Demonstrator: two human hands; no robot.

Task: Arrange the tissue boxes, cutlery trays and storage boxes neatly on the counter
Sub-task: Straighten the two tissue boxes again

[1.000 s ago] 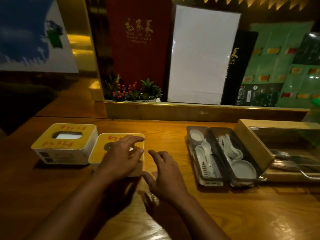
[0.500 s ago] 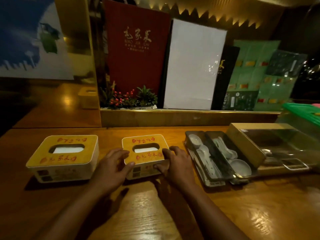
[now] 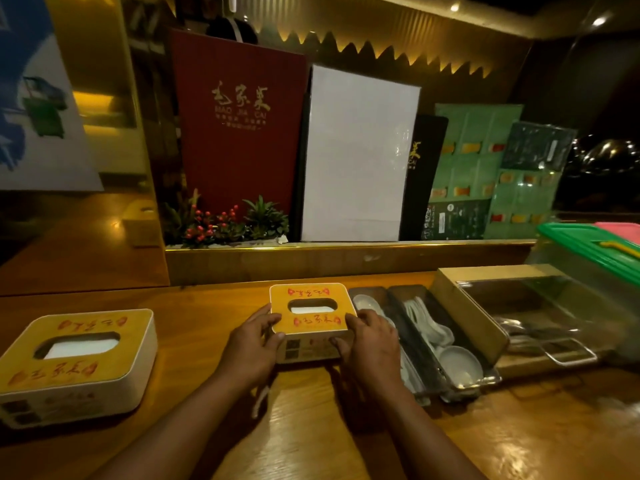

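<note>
Both forearms reach forward — the left hand [image 3: 252, 344] and right hand [image 3: 372, 344] face each other, fingers curled inward, gripping.

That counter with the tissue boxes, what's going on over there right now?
A person is tidying a wooden counter. Both hands grip the smaller tissue box, the left hand on its left side and the right hand on its right. The box sits right beside the cutlery trays holding white spoons. A second, larger tissue box rests apart at the far left, untouched. A clear-lidded storage box lies to the right of the trays.
</note>
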